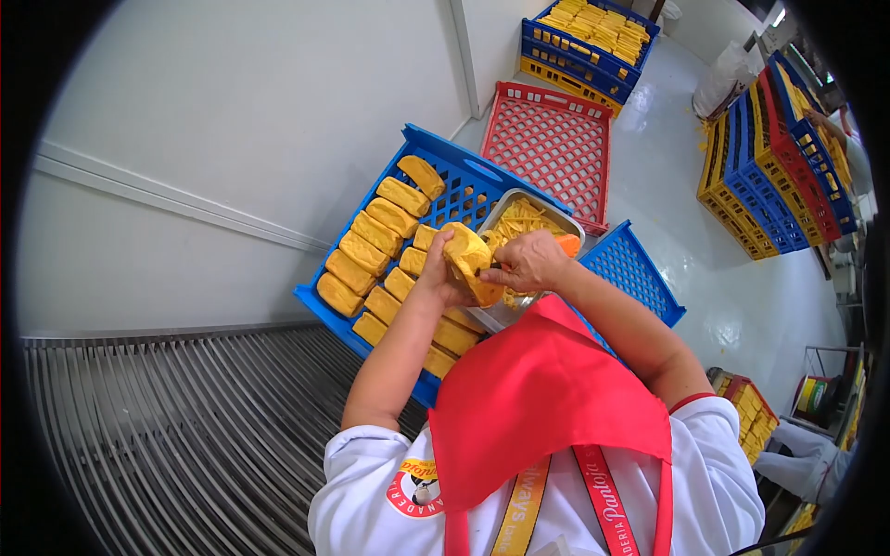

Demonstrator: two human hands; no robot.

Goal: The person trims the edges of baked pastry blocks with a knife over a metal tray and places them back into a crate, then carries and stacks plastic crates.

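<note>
Has rounded yellow blocks (351, 273) in a blue plastic lattice crate (436, 145). In left hand (439, 275), clasps 1 smooth block (466, 252) by its left side, above the crate; slants its long axis from upper left to lower right. Sets curled right hand (532, 262) against its right side; cannot tell that grip's contents. Has thin strips (527, 219) in a shiny metal tray (502, 318).

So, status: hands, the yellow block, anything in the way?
Left fingers gripping yellow block. Right fingers at its side; anything held there unclear. Metal tray of yellow strips beneath. Nothing visibly blocking.
</note>
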